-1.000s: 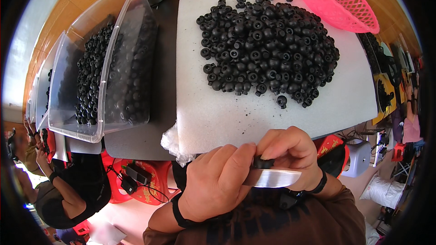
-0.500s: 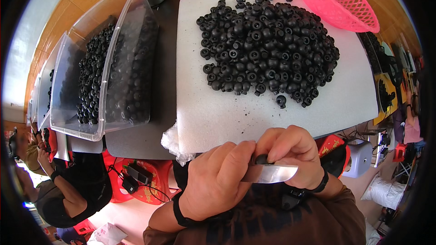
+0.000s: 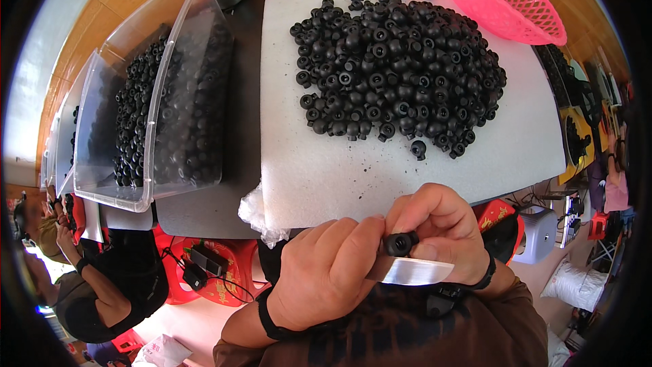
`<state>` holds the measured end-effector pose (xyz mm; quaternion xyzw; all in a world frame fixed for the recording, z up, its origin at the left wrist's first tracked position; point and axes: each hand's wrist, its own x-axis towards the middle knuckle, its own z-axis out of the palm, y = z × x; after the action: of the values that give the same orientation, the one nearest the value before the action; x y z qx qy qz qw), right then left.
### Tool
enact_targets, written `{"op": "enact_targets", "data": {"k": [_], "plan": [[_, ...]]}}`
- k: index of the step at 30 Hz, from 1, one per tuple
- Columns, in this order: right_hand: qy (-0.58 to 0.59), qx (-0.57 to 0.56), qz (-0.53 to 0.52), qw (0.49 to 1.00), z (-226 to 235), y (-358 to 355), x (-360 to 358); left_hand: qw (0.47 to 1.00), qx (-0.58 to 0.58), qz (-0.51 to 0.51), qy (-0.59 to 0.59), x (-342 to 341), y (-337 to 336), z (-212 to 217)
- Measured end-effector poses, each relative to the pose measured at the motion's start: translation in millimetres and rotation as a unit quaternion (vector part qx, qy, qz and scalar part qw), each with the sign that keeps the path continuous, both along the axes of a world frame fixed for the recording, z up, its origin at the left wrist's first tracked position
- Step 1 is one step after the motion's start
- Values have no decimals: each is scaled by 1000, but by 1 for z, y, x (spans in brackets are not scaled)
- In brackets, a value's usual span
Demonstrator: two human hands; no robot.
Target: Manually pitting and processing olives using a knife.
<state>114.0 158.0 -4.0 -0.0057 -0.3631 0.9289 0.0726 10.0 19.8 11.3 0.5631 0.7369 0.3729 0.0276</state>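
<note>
Bins [image 3: 187,109] of black parts [image 3: 136,95] stand leftmost. The left hand [image 3: 326,265] wraps around a knife [image 3: 415,270]; just beside it, the right hand [image 3: 448,231] pinches one hollow black piece [image 3: 400,243]. Trimming seems in hand; the next move likely calls for turning the piece steadily.

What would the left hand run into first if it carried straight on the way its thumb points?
Most likely the right hand, whose fingers lie just beyond the left hand; depth is unclear, so they may already touch.
</note>
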Motion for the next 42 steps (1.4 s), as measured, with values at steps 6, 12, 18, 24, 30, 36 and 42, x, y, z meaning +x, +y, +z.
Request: {"op": "enact_targets", "data": {"k": [6,12,18,24,30,36,42], "plan": [[-5,-4,5,1000,-2,-1,0,999,4,-1,-36,0,-2,-5],[-35,-12,26,999,-1,0,0,999,4,8,-46,-1,-5,-7],[-39,-9,27,999,-1,-1,1,1000,-2,12,-27,-1,-5,-5],[-61,-19,11,998,5,-5,0,1000,0,9,-15,0,-6,-6],[-83,-41,11,996,9,-7,2,999,2,-8,-34,-1,-8,-5],[-8,-28,63,998,-3,-3,3,998,1,-5,-56,3,-9,-2],[74,65,62,993,2,-9,4,994,5,87,-71,2,-11,-2]]}}
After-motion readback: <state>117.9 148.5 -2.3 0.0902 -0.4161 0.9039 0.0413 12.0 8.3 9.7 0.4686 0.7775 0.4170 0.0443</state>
